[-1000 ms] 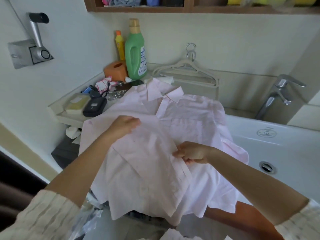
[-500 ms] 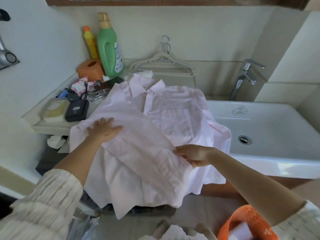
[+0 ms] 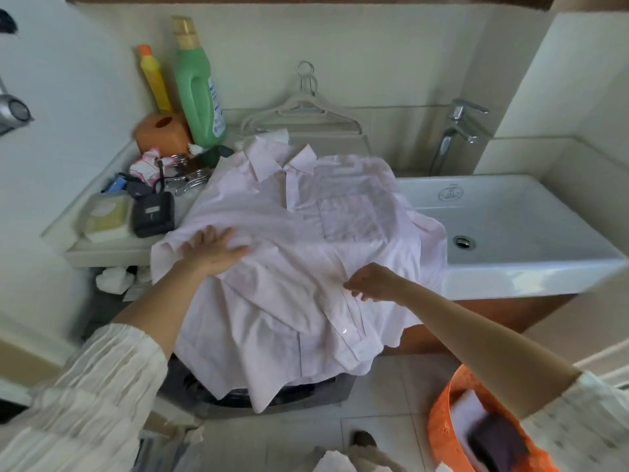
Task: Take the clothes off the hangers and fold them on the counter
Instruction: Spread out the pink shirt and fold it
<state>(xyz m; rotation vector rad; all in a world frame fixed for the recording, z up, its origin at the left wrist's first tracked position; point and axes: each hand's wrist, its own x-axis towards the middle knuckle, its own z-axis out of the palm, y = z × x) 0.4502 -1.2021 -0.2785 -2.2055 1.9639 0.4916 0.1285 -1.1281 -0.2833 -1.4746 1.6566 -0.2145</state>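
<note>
Shirt: I see the pink shirt (image 3: 306, 253) off its hanger (image 3: 303, 112), spread collar-up on the counter (image 3: 112, 248).
Left hand (image 3: 212, 252): fingers straight, pressing fabric.
Right hand (image 3: 372, 281): pinching the placket.
Left: I judge folding barely begun.

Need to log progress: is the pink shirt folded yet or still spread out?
Mostly spread: pink shirt lies collar-up, one side folded across the front.

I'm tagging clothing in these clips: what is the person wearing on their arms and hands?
Both arms have cream-white, crinkled, finely ribbed sleeves, the left sleeve and right sleeve pushed up leaving the forearms bare. The left hand and right hand are bare: no gloves, rings or watch visible.
</note>
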